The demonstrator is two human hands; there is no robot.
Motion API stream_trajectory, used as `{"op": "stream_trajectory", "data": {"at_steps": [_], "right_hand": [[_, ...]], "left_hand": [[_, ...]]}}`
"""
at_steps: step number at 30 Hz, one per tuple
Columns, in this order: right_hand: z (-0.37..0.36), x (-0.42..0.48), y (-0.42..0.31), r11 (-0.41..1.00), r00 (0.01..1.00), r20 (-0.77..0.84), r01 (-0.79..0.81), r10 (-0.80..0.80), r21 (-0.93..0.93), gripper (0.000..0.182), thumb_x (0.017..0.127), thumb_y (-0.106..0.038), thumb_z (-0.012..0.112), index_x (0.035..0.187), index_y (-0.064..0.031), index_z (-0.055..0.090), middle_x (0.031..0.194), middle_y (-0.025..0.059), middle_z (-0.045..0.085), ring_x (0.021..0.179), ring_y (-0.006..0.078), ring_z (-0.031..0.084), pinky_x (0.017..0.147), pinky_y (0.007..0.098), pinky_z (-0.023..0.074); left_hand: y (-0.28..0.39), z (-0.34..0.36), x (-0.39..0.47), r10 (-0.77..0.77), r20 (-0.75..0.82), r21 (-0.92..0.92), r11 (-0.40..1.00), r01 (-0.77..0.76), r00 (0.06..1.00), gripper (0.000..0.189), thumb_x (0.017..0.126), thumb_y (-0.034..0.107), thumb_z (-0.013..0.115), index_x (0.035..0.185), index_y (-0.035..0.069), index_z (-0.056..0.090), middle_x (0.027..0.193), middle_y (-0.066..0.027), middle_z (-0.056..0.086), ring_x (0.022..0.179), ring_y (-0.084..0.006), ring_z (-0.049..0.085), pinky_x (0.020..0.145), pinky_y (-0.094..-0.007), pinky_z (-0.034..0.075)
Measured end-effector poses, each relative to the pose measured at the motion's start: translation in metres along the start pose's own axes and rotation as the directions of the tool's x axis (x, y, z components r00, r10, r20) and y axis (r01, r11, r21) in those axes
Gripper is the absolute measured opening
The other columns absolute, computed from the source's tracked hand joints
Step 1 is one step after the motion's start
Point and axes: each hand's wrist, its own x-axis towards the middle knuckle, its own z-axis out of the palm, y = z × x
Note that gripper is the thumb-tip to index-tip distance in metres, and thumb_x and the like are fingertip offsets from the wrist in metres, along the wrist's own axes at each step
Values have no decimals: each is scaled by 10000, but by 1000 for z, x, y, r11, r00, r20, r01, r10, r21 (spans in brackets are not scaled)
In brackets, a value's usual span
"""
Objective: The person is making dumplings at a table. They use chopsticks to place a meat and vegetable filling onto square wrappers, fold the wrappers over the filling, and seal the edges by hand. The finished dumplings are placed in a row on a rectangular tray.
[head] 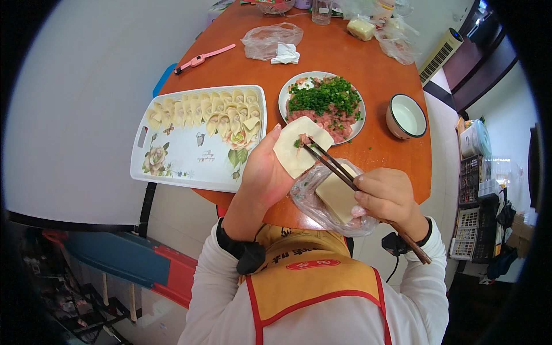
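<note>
On my left hand (pixel 268 172) lies a flat wonton wrapper (pixel 291 157), its near-left edge resting against the palm and fingers. A small dab of minced meat with green onion (pixel 304 140) sits on it. My right hand (pixel 386 194) grips a pair of dark wooden chopsticks (pixel 334 166), whose tips touch that dab. Beneath the right hand, a stack of square wrappers (pixel 338 194) lies in a clear plastic bag (pixel 306 194) at the table's near edge. Just beyond the wrapper stands a plate (pixel 282 97) of minced meat topped with chopped green onion (pixel 325 95).
At left, a white floral tray (pixel 181 151) holds rows of folded wontons (pixel 207 105). An enamel bowl (pixel 406 116) stands at right on the wooden table (pixel 375 64). Farther back are a pink watch (pixel 198 59), a plastic bag (pixel 269 39), a crumpled tissue (pixel 285 54) and a glass (pixel 321 12).
</note>
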Motion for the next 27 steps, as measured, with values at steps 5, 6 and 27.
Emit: {"op": "stream_trajectory", "data": {"at_steps": [5,6,27], "right_hand": [[-10,-3,-2,992,995,-22,-90,92,88,241,725,-151,719,883,-35,580,828,119,629,667,255,627,534,332,500],[-10,-6,-1,988,991,-37,-123,127,99,234,730,-162,720,875,-37,585,816,120,634,667,260,629,540,336,502],[3,-38,96,277,227,-170,-617,959,737,239,915,-237,590,802,-34,530,648,85,626,529,127,625,474,209,500]], "left_hand": [[1,-3,2,45,8,9,999,-45,999,505,1004,256,206,1344,-109,283,1358,-239,396,1260,-340,406,1083,-458,305],[2,-5,3,46,21,8,999,-46,999,503,1003,252,209,1346,-108,281,1359,-240,395,1259,-340,408,1082,-458,307],[-2,-27,-11,38,-58,78,996,-33,998,506,1001,268,224,1353,-89,289,1353,-231,406,1245,-339,424,1069,-455,327]]}}
